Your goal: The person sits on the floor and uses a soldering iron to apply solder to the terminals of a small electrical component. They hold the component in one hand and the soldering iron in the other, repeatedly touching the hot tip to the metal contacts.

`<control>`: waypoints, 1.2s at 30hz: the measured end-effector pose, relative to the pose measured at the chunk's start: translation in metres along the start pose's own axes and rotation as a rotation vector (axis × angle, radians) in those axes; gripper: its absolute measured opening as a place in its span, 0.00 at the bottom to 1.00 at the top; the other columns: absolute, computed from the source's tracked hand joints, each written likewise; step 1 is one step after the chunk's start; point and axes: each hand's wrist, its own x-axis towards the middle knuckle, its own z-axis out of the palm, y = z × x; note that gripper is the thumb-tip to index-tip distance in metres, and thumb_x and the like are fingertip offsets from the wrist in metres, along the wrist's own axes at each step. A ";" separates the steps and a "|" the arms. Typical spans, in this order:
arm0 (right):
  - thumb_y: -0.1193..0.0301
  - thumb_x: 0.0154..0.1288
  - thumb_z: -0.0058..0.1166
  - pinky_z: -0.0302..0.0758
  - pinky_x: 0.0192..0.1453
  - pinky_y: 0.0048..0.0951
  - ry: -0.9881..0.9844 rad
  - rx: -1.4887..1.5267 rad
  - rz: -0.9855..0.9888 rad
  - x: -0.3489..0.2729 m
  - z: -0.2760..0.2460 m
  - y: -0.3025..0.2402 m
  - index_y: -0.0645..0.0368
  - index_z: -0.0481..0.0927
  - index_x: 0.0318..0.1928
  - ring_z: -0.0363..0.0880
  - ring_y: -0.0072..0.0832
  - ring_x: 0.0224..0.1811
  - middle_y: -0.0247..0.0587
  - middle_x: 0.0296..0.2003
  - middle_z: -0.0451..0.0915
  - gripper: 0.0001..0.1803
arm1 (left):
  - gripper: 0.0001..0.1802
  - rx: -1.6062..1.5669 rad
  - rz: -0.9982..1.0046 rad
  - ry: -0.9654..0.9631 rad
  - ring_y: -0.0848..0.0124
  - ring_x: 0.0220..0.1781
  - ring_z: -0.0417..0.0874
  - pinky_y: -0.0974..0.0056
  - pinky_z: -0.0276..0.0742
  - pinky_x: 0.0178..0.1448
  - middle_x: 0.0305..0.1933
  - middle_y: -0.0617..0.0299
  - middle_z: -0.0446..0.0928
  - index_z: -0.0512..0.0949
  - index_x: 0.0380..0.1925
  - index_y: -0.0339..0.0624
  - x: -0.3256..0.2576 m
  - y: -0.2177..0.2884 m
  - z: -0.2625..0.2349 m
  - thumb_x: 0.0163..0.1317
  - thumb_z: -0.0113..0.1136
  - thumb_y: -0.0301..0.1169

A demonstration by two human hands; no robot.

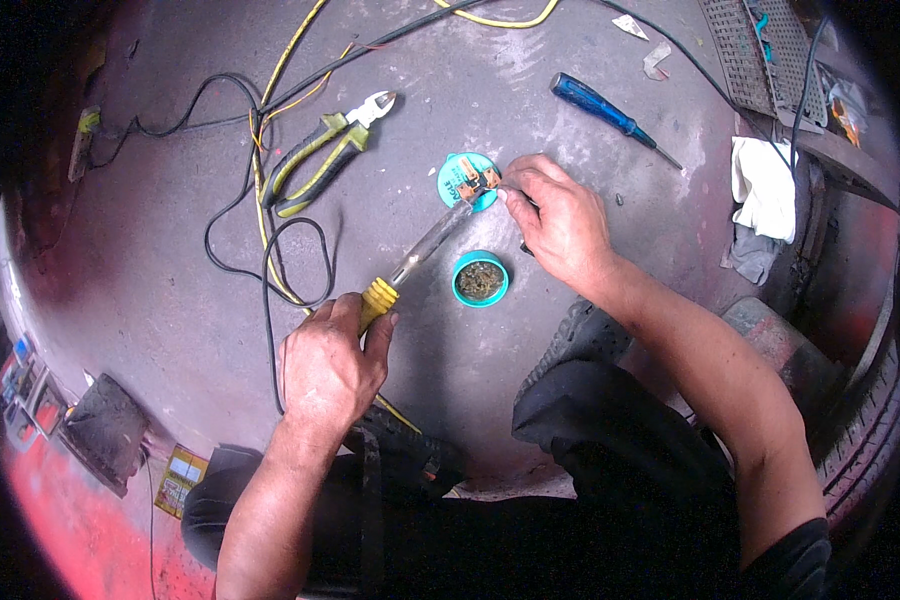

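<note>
My left hand (pixel 332 362) is closed round the yellow grip of a soldering iron (pixel 430 246). The iron's metal barrel slants up and right, its tip at a small copper-brown electrical part (pixel 477 184). That part is over a round teal lid (pixel 454 172). Thumb and fingers of my right hand (pixel 560 218) pinch at the right end of the part; the exact grip is partly hidden. Just below, a round teal tin (pixel 457 290) holds a dark yellowish, crumbly substance, probably flux.
Green-and-black cutting pliers (pixel 320 160) lie at the left, a blue screwdriver (pixel 602 112) at the upper right. Black and yellow cables (pixel 270 200) snake across the grey floor (pixel 450 70). To the right are a white cloth (pixel 763 188) and a tyre (pixel 870 440). My shoe (pixel 570 345) is below my right hand.
</note>
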 end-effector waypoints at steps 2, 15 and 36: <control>0.64 0.74 0.57 0.82 0.51 0.48 -0.008 -0.005 -0.004 0.000 0.000 0.000 0.59 0.84 0.46 0.86 0.48 0.46 0.38 0.52 0.82 0.12 | 0.18 0.005 -0.007 -0.007 0.42 0.35 0.85 0.46 0.79 0.40 0.31 0.43 0.81 0.77 0.35 0.35 0.001 0.000 0.000 0.67 0.69 0.41; 0.63 0.74 0.57 0.82 0.50 0.47 -0.014 0.003 0.015 0.000 0.000 -0.004 0.57 0.86 0.45 0.87 0.43 0.44 0.34 0.50 0.82 0.11 | 0.18 -0.006 -0.019 -0.038 0.41 0.37 0.85 0.45 0.80 0.42 0.33 0.42 0.82 0.77 0.35 0.35 0.001 -0.001 0.000 0.67 0.67 0.41; 0.64 0.74 0.58 0.81 0.49 0.45 0.016 -0.005 0.016 -0.001 0.003 -0.004 0.58 0.85 0.45 0.86 0.44 0.44 0.38 0.49 0.83 0.11 | 0.20 -0.064 -0.091 -0.154 0.42 0.36 0.87 0.44 0.80 0.42 0.29 0.41 0.82 0.79 0.36 0.34 0.004 -0.001 -0.002 0.70 0.65 0.44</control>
